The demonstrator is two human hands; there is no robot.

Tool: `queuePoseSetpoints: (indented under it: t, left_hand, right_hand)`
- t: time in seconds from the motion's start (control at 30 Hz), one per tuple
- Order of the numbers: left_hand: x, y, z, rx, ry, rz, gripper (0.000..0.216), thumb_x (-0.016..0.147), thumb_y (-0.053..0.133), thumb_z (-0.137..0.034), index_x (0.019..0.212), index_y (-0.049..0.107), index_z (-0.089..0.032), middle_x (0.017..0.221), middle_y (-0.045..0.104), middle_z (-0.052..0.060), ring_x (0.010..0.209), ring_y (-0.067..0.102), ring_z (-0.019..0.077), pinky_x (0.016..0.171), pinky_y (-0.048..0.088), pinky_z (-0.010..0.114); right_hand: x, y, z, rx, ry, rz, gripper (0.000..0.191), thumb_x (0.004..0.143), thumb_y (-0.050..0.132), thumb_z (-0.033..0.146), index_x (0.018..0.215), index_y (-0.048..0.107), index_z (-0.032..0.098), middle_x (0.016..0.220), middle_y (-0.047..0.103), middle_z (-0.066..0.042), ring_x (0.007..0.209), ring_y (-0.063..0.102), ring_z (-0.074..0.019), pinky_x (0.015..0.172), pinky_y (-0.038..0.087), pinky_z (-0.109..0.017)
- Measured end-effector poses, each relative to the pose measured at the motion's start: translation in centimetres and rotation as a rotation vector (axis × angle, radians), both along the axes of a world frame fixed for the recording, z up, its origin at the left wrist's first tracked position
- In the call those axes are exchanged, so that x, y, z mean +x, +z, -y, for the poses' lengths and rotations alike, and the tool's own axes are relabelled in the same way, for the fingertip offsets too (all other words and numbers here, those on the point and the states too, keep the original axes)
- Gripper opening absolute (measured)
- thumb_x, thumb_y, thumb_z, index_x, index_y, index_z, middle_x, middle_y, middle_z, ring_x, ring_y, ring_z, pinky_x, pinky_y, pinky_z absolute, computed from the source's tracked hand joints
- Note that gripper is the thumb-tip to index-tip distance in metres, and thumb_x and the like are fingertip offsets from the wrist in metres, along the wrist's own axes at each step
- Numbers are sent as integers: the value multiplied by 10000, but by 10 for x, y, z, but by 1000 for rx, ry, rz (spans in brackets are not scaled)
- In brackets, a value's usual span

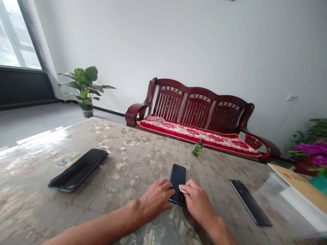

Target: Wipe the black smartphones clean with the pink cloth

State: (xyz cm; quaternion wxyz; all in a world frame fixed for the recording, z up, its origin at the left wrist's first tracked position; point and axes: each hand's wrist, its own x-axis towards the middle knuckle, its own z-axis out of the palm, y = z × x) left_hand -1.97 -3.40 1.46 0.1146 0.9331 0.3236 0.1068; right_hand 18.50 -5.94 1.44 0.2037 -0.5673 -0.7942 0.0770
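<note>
A dark blue smartphone (178,174) lies on the table with its back and camera block facing up. My left hand (158,194) grips its lower left edge, fingertips on the back and thumb near the bottom corner. Closed in a pinch, my right hand (196,197) holds a small pale pink pad (182,189) against the lower right part of the phone's back. Whether the pad is cloth or sponge I cannot tell. Beyond the phone stands a small green spray bottle (197,148), slightly tilted in view.
On the patterned tablecloth (122,190), a stack of dark phone-like slabs (79,170) lies left and another dark phone (250,202) right. Clear plastic and a tan folder (301,183) sit at the right edge. Behind the table is a wooden bench (198,105) with a red cushion.
</note>
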Motion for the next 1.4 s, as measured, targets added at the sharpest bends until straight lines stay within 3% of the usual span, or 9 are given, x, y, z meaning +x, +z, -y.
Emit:
queuePoseSetpoints:
  t: [0.17,0.3,0.53,0.7,1.0,1.27,1.4]
  left_hand:
    - [9,-10,-12,31,-7,11,589,774,776,-441,1234,568,-137,1369,535,173,1318,451,317,1101,360,400]
    - [11,-18,-15,6,12,9,689,769,782,-429,1329,512,-134,1442,467,203,1348,423,333,1102,370,422]
    - [8,-18,-15,-19,11,57,651,793,764,-416,1336,522,-150,1445,472,186,1351,427,314,1123,355,409]
    - [9,-19,-16,7,10,30,657,814,736,-442,1349,513,-134,1451,457,201,1356,418,317,1124,352,405]
    - [8,-20,-15,-18,17,66,606,825,720,-428,1331,519,-163,1460,455,174,1353,420,316,1121,353,409]
    - [6,-17,-14,-25,25,89,538,849,683,-445,1303,542,-194,1423,492,152,1320,463,308,1091,387,403]
    - [7,-16,-15,-36,9,90,568,824,720,-433,1296,547,-169,1421,493,161,1326,451,312,1109,367,393]
  right_hand:
    - [-1,-4,1,10,-2,11,341,895,409,74,833,701,238,868,597,-33,837,595,-154,752,429,-219]
    - [1,-3,0,31,2,49,347,914,395,91,876,705,240,865,606,-41,848,595,-165,763,431,-229]
    - [0,0,-48,94,-53,140,315,926,420,110,955,714,218,930,650,-61,915,596,-182,829,432,-250]
    - [-2,-5,-84,65,-122,121,303,930,429,122,898,718,208,914,669,-59,882,610,-160,818,445,-224]
    - [-5,0,-48,64,-25,154,332,912,423,91,893,720,239,889,632,-42,882,597,-160,783,429,-230]
    - [-7,-3,-77,63,-135,148,306,921,426,126,938,714,228,925,660,-59,903,608,-165,828,438,-231]
    - [-8,-1,-62,73,-72,156,331,915,406,98,935,710,226,910,639,-54,896,598,-167,813,436,-237]
